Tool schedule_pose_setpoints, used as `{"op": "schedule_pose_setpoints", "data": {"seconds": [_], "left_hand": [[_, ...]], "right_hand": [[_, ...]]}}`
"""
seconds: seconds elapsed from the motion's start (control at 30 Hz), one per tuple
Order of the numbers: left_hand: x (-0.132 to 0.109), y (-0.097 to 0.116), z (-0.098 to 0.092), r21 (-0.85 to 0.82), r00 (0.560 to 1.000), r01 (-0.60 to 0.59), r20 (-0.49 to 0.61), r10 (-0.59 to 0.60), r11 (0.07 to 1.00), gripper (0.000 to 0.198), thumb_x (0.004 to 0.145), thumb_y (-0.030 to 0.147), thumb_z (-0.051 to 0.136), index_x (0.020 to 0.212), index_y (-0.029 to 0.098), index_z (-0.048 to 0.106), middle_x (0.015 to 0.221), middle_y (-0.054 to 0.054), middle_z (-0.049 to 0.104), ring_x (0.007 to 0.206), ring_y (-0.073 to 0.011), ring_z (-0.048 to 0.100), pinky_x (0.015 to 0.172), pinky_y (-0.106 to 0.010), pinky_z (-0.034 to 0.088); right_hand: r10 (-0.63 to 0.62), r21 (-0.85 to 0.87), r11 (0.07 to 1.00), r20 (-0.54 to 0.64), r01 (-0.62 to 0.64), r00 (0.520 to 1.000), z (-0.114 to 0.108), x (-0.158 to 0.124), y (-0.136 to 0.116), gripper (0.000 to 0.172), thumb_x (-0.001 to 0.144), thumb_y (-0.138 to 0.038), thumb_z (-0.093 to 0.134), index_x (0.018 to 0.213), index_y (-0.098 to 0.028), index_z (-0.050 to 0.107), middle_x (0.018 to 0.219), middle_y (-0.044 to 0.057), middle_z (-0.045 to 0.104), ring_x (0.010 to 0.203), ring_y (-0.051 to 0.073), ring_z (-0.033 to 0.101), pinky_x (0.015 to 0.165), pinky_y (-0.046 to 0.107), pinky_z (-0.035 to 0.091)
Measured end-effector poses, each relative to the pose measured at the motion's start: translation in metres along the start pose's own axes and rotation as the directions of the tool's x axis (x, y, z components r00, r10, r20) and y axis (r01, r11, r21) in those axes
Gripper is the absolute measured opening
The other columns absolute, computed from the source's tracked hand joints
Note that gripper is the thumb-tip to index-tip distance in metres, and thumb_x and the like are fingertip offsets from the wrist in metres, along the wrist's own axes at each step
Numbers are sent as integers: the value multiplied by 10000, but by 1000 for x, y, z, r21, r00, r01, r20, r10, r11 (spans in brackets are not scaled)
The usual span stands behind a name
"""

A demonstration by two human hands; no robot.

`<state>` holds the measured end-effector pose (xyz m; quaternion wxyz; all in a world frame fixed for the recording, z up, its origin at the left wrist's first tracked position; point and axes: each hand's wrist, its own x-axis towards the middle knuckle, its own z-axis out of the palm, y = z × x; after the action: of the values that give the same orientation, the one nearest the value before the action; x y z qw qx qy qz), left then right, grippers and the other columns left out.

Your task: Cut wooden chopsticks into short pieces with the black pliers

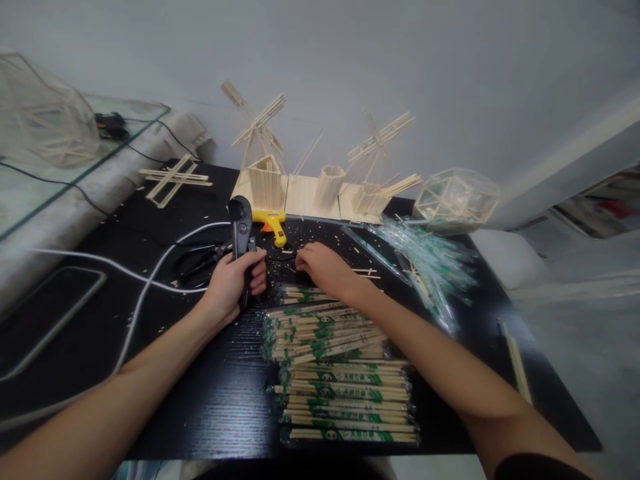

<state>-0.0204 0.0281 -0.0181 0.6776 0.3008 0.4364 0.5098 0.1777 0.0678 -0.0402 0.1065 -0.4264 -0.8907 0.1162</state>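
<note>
My left hand (240, 277) is wrapped round the handles of a black hand cutter (241, 227), whose curved jaw points up and away from me. To its right, my right hand (323, 263) is low over the table with fingers curled and pinched together; what they hold, if anything, is too small to make out. Short stick offcuts are scattered around the fingertips. Just beyond the cutter lies a yellow glue gun (273, 223). Below my right wrist are several plastic-wrapped chopsticks (345, 393) with green printing, laid in rows.
Stick windmill models (265, 180) stand along the back. Empty wrappers (430, 260) lie in a heap at right, near a stick-frame polyhedron (457, 197). Crossed sticks (175, 179) lie back left. A white cable (145, 287) loops across the black table (210, 393).
</note>
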Motion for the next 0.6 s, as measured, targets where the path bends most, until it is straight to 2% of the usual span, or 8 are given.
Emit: {"op": "schedule_pose_setpoints", "data": {"seconds": [0.1, 0.2, 0.3, 0.4, 0.5, 0.6], "left_hand": [[1, -1, -2, 0, 1000, -3, -4, 3, 1000, 232, 766, 232, 730, 688, 169, 521, 520, 68, 416, 408, -62, 352, 351, -181, 302], [1, 0, -3, -12, 1000, -8, 2, 8, 1000, 236, 766, 230, 731, 685, 168, 519, 526, 67, 415, 412, -60, 356, 356, -179, 307], [1, 1, -2, -18, 1000, -5, 11, 6, 1000, 243, 768, 227, 725, 674, 167, 509, 533, 64, 416, 414, -59, 360, 358, -178, 313], [0, 0, 0, -16, 1000, -7, 3, 7, 1000, 230, 774, 222, 716, 681, 167, 514, 531, 64, 417, 413, -60, 357, 359, -178, 316], [-1, -1, 1, -16, 1000, -1, 0, 1, 1000, 223, 777, 224, 718, 693, 168, 518, 534, 64, 419, 414, -61, 357, 360, -178, 319], [-2, -1, 1, -17, 1000, 2, -3, -2, 1000, 210, 773, 229, 724, 718, 169, 531, 534, 67, 418, 414, -62, 358, 362, -178, 318]], "right_hand": [[10, -26, 1000, -15, -10, 1000, -4, -2, 0, 172, 937, -33, 523, 920, -132, 663, 926, 110, 670, 867, 222, 547, 790, 335, 400], [62, -12, 998, -67, -63, 996, -23, -7, 10, 160, 957, -60, 509, 946, -137, 648, 934, 116, 687, 863, 223, 566, 783, 337, 409], [223, 77, 974, -160, -213, 962, -50, -16, 34, 72, 937, -113, 613, 904, -154, 663, 920, 89, 719, 849, 203, 621, 794, 318, 434], [423, 104, 906, -174, -411, 889, -67, -27, 61, 93, 830, -95, 743, 863, -164, 690, 847, 55, 737, 802, 194, 660, 774, 305, 460], [493, 104, 870, -155, -482, 856, -65, -36, 79, 131, 781, -55, 763, 824, -159, 697, 789, 52, 744, 748, 194, 683, 731, 299, 483], [509, 97, 861, -139, -499, 850, -53, -41, 86, 131, 789, -46, 741, 840, -162, 707, 792, 54, 757, 751, 200, 702, 726, 301, 502]]}}
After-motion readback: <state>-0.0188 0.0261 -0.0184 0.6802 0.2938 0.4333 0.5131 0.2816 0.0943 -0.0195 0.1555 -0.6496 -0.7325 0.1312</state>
